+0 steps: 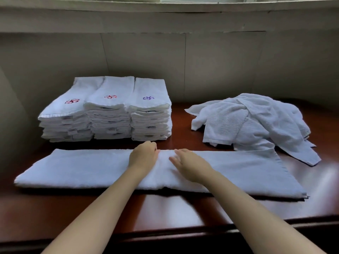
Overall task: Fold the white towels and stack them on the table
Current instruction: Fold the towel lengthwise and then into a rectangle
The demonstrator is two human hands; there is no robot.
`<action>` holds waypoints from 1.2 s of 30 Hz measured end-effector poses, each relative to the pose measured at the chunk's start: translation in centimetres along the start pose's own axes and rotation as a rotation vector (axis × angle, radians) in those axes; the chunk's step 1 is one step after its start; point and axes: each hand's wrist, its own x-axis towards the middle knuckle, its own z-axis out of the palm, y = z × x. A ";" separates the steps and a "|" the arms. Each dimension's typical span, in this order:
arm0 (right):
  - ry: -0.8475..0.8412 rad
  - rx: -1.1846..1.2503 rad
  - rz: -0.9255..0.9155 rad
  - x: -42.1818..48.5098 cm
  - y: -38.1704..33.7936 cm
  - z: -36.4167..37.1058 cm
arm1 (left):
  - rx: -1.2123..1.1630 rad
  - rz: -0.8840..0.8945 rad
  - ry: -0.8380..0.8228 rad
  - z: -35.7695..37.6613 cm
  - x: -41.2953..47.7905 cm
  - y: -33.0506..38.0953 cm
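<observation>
Table of dark, glossy red-brown wood fills the lower part of the view and carries everything else. Across its near half lies the long towel, white, folded lengthwise into a flat band that runs from far left to far right, its near edge parallel to the table's front.

Behind it on the left stand the folded stacks, three piles of white towels set side by side and touching, each many layers high. On the right, behind the band's right end and touching it, sits the loose pile of crumpled, unfolded white towels, well apart from the stacks.

Both bare forearms reach in from the bottom to the middle of the long towel. The right hand lies flat on the cloth, fingers straight and slightly spread, pressing down. The left hand rests just beside it with fingers bent over the towel's far edge; the fingertips are hidden, so I cannot tell whether it grasps the cloth.

Each top towel bears a small embroidered emblem: the left and middle are red, the right is blue-purple.
</observation>
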 end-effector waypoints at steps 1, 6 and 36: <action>-0.056 -0.011 -0.006 0.2 -0.5 0.9 | -0.041 0.016 -0.053 -0.3 -0.3 -0.6; -0.125 -0.077 0.031 0.9 -0.5 1.5 | 0.005 -0.002 -0.367 -2.8 -1.8 -5.2; -0.124 0.740 0.036 1.8 -5.5 0.1 | -0.545 -0.530 0.655 -11.2 -3.7 -6.9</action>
